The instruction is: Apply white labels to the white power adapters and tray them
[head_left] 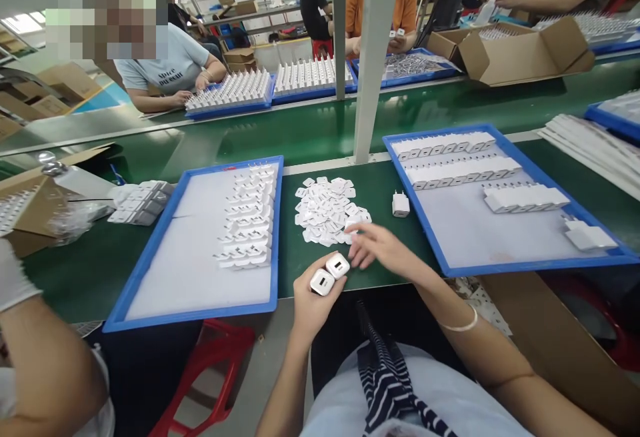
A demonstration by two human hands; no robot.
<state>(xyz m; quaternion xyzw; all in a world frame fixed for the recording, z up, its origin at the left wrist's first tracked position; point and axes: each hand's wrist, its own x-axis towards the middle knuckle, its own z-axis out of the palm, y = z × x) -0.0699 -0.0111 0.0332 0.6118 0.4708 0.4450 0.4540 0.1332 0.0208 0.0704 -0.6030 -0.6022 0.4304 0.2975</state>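
Observation:
My left hand (306,300) is closed around two white USB wall chargers (323,282) held side by side, their USB port ends facing up. My right hand (383,249) is just to the right of them, fingers apart, with the fingertips at the near right edge of a pile of small flat white pieces (325,207). I see nothing gripped in that hand. A single white charger (401,204) with its pins up stands on the green table between the pile and the right-hand tray.
Blue-rimmed trays with rows of white chargers flank me, one left (274,244) and one right (430,237). A grey post (373,57) rises behind the pile. Co-workers sit across the green bench (310,120), and another person's arm (45,350) is at left.

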